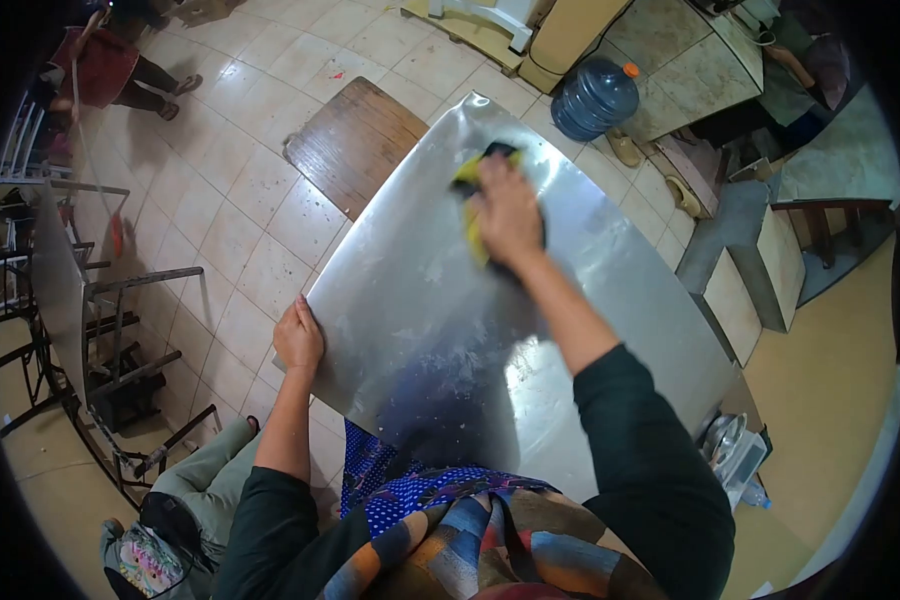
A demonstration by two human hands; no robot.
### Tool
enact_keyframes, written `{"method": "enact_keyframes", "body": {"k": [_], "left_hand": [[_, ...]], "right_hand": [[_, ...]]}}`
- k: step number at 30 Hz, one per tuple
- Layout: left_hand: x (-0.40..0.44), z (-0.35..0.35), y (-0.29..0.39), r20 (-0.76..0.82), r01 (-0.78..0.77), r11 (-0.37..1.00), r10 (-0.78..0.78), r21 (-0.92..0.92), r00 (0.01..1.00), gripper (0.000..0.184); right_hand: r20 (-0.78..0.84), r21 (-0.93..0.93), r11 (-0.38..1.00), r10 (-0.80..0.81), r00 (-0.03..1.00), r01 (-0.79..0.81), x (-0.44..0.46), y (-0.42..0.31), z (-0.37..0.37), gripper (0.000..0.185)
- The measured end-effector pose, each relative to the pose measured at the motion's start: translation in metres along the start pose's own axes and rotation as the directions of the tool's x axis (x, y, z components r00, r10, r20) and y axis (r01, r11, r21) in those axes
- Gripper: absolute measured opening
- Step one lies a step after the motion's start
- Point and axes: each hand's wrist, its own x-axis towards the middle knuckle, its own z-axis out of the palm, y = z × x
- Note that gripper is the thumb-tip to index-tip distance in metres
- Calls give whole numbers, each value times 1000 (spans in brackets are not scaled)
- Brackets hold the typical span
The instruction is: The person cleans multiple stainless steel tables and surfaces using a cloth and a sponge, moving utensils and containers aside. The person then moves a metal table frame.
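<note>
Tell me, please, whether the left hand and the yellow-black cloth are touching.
Apart. The head view shows the left hand at the edge of the metal surface and the yellow-black cloth under the right hand, with bare metal between.

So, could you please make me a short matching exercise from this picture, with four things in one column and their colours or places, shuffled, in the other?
Column one
1. left hand
2. right hand
3. metal tabletop
4. water jug

Column two
A. blue, with an orange cap
B. on the yellow-and-black cloth
C. at the tabletop's edge
D. silvery and shiny

Right pairs: 1-C, 2-B, 3-D, 4-A
</note>
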Motion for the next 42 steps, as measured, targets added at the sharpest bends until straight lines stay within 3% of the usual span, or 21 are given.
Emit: {"method": "enact_keyframes", "body": {"k": [2, 3, 6, 9, 12, 14, 16, 18, 19, 20, 23, 24, 25, 27, 28, 30, 32, 33, 35, 38, 42], "left_hand": [[0, 2, 0, -93, -35, 999, 34, -10, 995, 53], [-1, 1, 0, -88, -41, 999, 39, -13, 995, 53], [-1, -1, 2, -62, -16, 1000, 15, -11, 998, 52], [-2, 0, 2, -31, -16, 1000, 15, -6, 999, 58], [-3, 1, -1, -15, 5, 1000, -5, 13, 1000, 59], [-3, 5, -3, -73, -2, 1000, 1, -15, 997, 56], [1, 5, -9, -11, 9, 1000, -9, 2, 1000, 56], [0, 9, -11, -65, -11, 1000, 11, -5, 998, 57], [-1, 8, -9, -57, -1, 1000, -1, -24, 998, 58], [-1, 8, -7, -48, -3, 1000, 2, -31, 999, 58], [1, 3, -2, 13, 28, 999, -28, -28, 1000, 59], [0, 3, -1, 13, 32, 999, -31, -31, 999, 59], [0, 3, -2, -9, 17, 999, -17, -30, 1000, 58], [0, 4, -2, -26, 15, 999, -16, -35, 1000, 58], [1, 1, 0, -10, 10, 1000, -10, -25, 1000, 57], [2, 1, -2, 1, 8, 1000, -8, -16, 1000, 57], [2, 4, -4, -50, -27, 999, 25, -42, 998, 54], [1, 5, -3, -45, -28, 999, 26, -43, 999, 54], [1, 2, -2, -42, -28, 997, 25, -68, 999, 51], [1, 0, -1, -16, -14, 998, 13, -59, 1000, 49], [1, -2, 2, -23, -19, 999, 18, -44, 1000, 46]], "right_hand": [[-49, -194, 981, 12, 999, -21, 27, 67, -4, 57], [-46, -84, 992, 89, 995, -93, 33, 83, -11, 58], [-132, -133, 981, 120, 984, -138, 14, 71, 8, 59], [75, -14, 988, -155, 985, 156, -13, -8, 5, 64], [16, -27, 950, -311, 950, 311, 26, -25, 16, 61], [20, -115, 966, -231, 973, 232, 54, -2, 26, 58], [17, -167, 986, -12, 1000, 15, 54, 33, 16, 55], [-128, -182, 976, 95, 987, -118, 19, 88, 0, 55], [-98, -226, 952, 189, 977, -206, -6, 110, -24, 53], [-84, -167, 924, 333, 939, -343, -38, 133, -41, 53], [-222, -509, 646, 540, 812, -569, -157, 224, -66, 55], [-328, -202, 704, 606, 724, -681, -209, 284, -63, 58], [-478, -177, 636, 612, 630, -751, -264, 344, -60, 58], [-436, -325, 133, 857, 273, -937, -265, 312, -111, 55], [-435, -335, 135, 856, 280, -932, -254, 303, -113, 55], [-517, -264, -4, 845, 138, -964, -214, 290, -99, 52], [-355, -114, 601, 719, 597, -791, -178, 303, -55, 47], [-367, -258, 620, 647, 669, -741, -128, 263, -34, 46], [-320, -97, 796, 544, 776, -598, -29, 175, -10, 44], [-58, 0, 839, 543, 837, -544, 87, 75, 14, 53], [-155, -35, 950, 300, 941, -309, 163, 10, 69, 54]]}}
